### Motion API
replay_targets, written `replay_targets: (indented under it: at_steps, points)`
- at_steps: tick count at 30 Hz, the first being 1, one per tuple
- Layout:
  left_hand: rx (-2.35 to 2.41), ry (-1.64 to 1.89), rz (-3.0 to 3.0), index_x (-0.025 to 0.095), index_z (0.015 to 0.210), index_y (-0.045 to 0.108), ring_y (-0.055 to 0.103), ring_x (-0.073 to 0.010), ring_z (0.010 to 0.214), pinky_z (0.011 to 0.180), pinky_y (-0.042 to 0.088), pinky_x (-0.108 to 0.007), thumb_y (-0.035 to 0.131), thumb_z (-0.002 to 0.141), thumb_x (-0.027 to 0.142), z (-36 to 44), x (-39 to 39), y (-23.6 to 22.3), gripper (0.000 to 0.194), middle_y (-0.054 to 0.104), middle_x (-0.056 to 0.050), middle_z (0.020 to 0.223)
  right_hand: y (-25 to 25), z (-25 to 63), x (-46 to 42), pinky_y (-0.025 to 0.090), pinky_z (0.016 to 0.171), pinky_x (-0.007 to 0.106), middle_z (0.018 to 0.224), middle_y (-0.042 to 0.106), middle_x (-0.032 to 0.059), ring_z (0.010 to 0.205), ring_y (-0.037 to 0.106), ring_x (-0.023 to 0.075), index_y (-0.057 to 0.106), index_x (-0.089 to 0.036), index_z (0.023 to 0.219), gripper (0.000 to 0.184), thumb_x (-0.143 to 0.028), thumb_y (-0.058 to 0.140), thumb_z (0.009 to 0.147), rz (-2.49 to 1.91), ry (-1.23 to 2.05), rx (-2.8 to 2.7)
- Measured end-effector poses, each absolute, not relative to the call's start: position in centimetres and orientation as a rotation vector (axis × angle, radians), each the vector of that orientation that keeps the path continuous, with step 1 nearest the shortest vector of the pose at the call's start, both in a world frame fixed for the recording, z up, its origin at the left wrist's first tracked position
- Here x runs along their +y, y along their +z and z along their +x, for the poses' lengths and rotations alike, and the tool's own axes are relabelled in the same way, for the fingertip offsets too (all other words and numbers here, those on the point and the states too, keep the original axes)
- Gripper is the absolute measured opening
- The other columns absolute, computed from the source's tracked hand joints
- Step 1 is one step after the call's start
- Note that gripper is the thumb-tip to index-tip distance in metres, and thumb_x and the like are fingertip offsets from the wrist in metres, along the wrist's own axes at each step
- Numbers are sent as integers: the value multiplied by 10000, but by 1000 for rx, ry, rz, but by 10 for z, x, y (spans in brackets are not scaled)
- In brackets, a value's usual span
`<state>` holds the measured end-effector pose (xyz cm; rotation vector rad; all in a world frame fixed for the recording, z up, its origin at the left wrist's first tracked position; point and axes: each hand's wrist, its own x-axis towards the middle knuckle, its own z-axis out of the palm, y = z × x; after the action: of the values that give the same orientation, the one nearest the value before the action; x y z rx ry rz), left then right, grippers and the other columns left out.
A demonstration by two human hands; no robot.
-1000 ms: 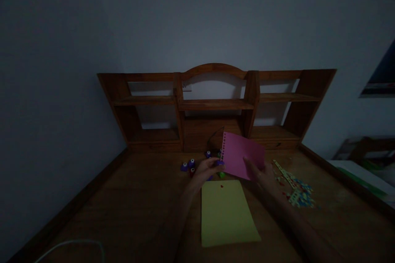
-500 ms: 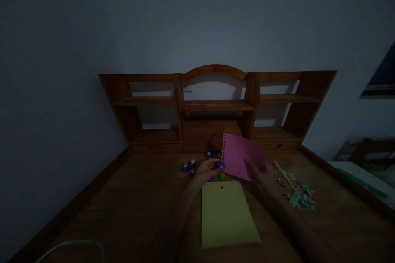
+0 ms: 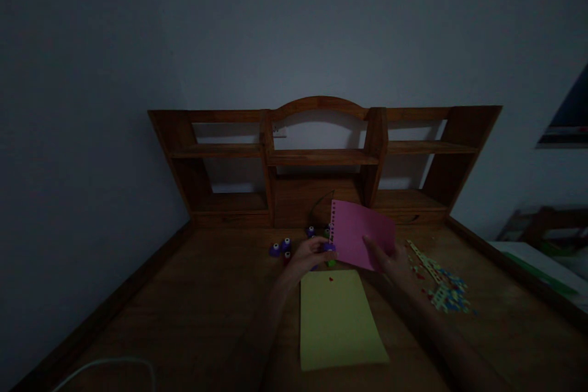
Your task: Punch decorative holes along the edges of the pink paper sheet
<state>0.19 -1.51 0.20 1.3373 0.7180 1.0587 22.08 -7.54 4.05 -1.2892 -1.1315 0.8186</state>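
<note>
My right hand (image 3: 394,264) is closed on a sheet of pink paper (image 3: 358,229), thumb on top, and holds it raised off the table. A row of small cut-outs runs down the sheet's left edge. My left hand (image 3: 307,253) grips a small purple craft punch (image 3: 329,247) at the lower left edge of that sheet. Below both hands lies a yellow sheet (image 3: 340,324) with a small red piece (image 3: 331,279) near its top. A bit of green (image 3: 331,263) shows just under the purple punch; its full shape is hidden.
More small punches, among them a purple one (image 3: 274,250), stand left of and behind my left hand. To the right lies a pile of small coloured plastic pieces (image 3: 448,294). A wooden shelf unit (image 3: 321,158) backs the table; a white cable (image 3: 110,360) lies at front left.
Both hands stay almost in place. The pink sheet has shifted very slightly left along the punch.
</note>
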Motion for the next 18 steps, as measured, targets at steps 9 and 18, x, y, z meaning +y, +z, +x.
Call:
replay_targets:
  at_steps: [9,18]
  points:
    - [716,1069,1345,207,904,733,650,-229,893,817,481,-357,843,649,258,4,-17,4,282,714,-100,1001,43,220,-75,466,501,289,721,696,110,597,618,216,689,-114,812,483,-586,695,709,-1278,810,-1135]
    - [714,1069,1371,207,930,736,646,-234,899,809,482,-346,842,653,312,3,-14,0,315,713,-105,1004,45,218,-77,456,495,286,718,695,105,595,613,217,678,-128,786,464,-589,688,727,-1253,843,-1154]
